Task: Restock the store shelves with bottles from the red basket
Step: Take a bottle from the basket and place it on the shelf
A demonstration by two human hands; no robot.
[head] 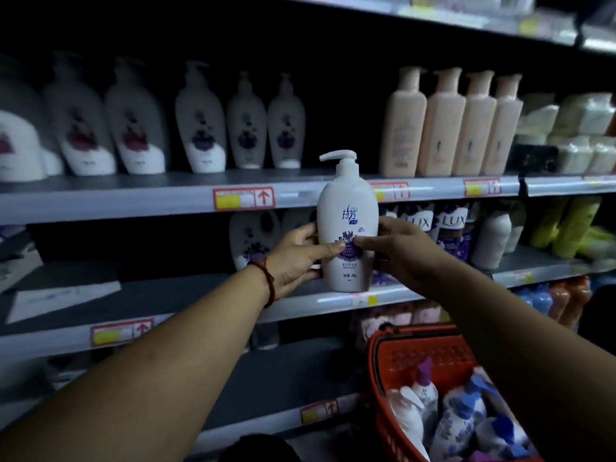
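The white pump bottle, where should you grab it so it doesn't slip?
Grab the white pump bottle round its wide lower body, from both sides, as the left hand and right hand do. It is upright and tall; the thin pump on top would likely make a wobbly handle.

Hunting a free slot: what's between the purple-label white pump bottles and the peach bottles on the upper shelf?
Head view: nothing; bare grey shelf from the purple-label white pump bottles to the peach plastic bottles.
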